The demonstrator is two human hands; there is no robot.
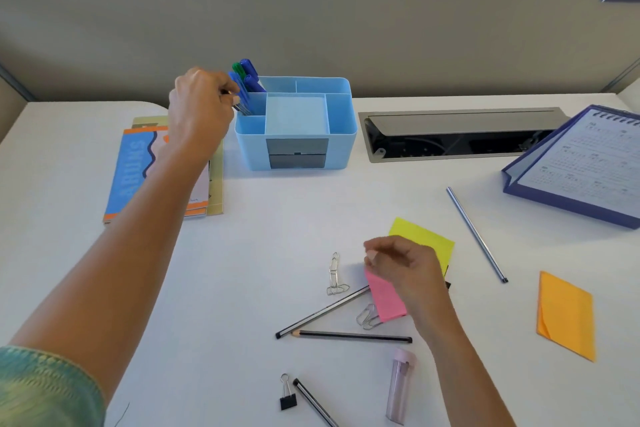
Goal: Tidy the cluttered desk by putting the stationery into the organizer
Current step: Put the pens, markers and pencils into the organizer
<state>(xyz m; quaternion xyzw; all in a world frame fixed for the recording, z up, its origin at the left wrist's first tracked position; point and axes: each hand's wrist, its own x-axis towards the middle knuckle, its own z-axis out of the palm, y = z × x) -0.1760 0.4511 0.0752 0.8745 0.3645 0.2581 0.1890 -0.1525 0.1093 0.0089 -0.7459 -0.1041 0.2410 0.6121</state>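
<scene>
I have the left hand point(199, 107) curled, its fingertips pinching a thin dark pen point(241, 108). The pen's lower end dips into the organizer's point(343, 135) back-left compartment, just right of the knuckles, touching the blue and green markers point(247, 74) that stand there. Notebooks point(131, 170) lie under that wrist.

The right hand point(405, 270) hangs over the desk point(242, 253), well apart from the organizer, with its fingers loosely bent and thumb near forefinger. I cannot tell whether it grips anything. A pink pad point(386, 300) sticks out from under the palm, and a yellow pad point(426, 236) lies just beyond the knuckles. Left of this hand lie paper clips point(335, 276) and two pencils point(322, 312). A third pencil point(476, 234) and an orange pad point(566, 315) lie to its right. A binder clip point(287, 399) sits nearer me.
</scene>
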